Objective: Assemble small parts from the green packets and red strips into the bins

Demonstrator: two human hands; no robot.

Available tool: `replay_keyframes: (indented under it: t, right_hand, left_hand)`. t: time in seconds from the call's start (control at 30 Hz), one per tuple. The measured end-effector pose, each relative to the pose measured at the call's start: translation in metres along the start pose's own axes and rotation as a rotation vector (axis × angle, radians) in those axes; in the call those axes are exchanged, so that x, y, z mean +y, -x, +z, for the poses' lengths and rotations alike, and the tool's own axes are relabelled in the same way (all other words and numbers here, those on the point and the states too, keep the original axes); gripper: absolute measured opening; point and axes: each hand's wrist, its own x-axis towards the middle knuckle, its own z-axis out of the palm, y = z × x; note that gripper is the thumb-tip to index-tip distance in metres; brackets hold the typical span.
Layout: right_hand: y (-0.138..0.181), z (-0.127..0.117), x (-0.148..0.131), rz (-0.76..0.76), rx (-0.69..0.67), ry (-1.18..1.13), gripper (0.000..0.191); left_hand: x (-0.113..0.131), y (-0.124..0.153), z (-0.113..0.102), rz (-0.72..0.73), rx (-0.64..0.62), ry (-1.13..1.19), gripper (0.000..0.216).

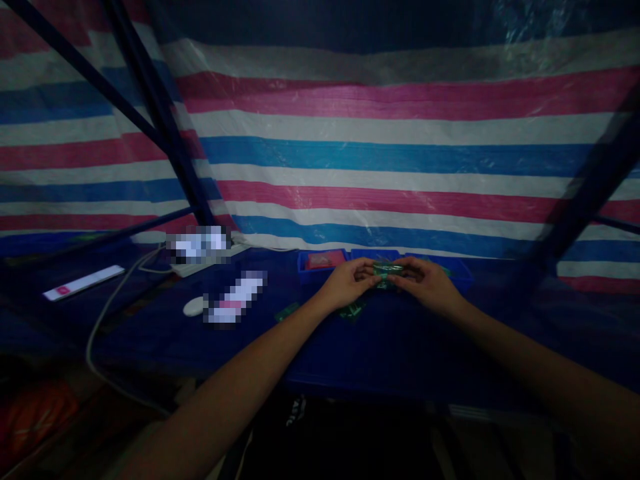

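Between my two hands, above the blue table (380,360), is a small shiny green plastic packet (388,269). My left hand (350,283) grips its left end with thumb and fingers, and my right hand (430,283) pinches the right end. What the packet contains is too dark to tell. Another green packet (351,311) lies on the table just below my left hand. A further green packet (287,311) rests to the left, partly behind my left forearm. Blue bins stand right behind my hands, partly hidden by them.
The left blue bin (302,265) holds a red packet (325,259); a middle bin (373,253) and a right bin (463,270) adjoin. Leftward are a white oval object (195,307), a power strip (187,268), a cable (113,300) and a slim white item (85,283). Striped sheeting (380,153) hangs behind.
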Motion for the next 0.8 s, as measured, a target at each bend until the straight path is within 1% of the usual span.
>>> replay_keyframes:
  t: [0.07,0.13,0.2,0.23,0.27,0.3,0.33,0.37,0.4,0.47,0.53,0.6,0.7,0.8]
  right_hand:
    - [-0.001,-0.005,-0.001,-0.037,0.01,0.067,0.037]
    - [-0.005,-0.016,-0.001,-0.134,0.095,0.229,0.031]
    - [-0.011,-0.033,0.002,-0.253,0.223,0.514,0.025]
    - [-0.014,-0.042,0.004,-0.302,0.256,0.649,0.024]
    - [-0.017,-0.05,0.008,-0.33,0.232,0.77,0.025]
    - [-0.02,-0.058,0.012,-0.333,0.218,0.867,0.023]
    - [-0.023,-0.064,0.016,-0.302,0.182,0.95,0.021]
    - [-0.024,-0.069,0.02,-0.241,0.118,1.011,0.021]
    - [-0.026,-0.071,0.023,-0.171,0.083,1.041,0.027]
    - [-0.026,-0.071,0.026,-0.081,0.045,1.075,0.043]
    - [-0.025,-0.067,0.024,-0.067,0.057,1.1,0.055]
    - [-0.022,-0.061,0.019,-0.118,0.099,1.124,0.058]
    - [-0.018,-0.054,0.011,-0.22,0.158,1.11,0.053]
    - [-0.016,-0.049,0.006,-0.266,0.157,1.064,0.047]
  left_hand:
    - [0.001,0.001,0.0,-0.004,0.036,-0.024,0.038]
    - [0.001,0.001,-0.001,0.002,0.072,-0.085,0.039]
    - [0.002,0.001,-0.004,0.016,0.096,-0.163,0.037]
    - [0.002,0.001,-0.005,0.022,0.104,-0.201,0.036]
    - [0.003,0.001,-0.006,0.027,0.111,-0.236,0.035]
    - [0.004,0.002,-0.006,0.033,0.116,-0.267,0.034]
    - [0.006,0.002,-0.006,0.04,0.12,-0.296,0.033]
    - [0.008,0.002,-0.006,0.049,0.124,-0.324,0.032]
    - [0.01,0.003,-0.006,0.057,0.126,-0.358,0.031]
    - [0.017,0.005,-0.006,0.077,0.116,-0.458,0.029]
    - [0.026,0.007,-0.008,0.106,0.059,-0.606,0.027]
    - [0.036,0.01,-0.012,0.127,-0.068,-0.763,0.029]
    - [0.048,0.013,-0.02,0.054,-0.25,-0.914,0.05]
    - [0.052,0.016,-0.03,-0.029,-0.35,-0.941,0.065]
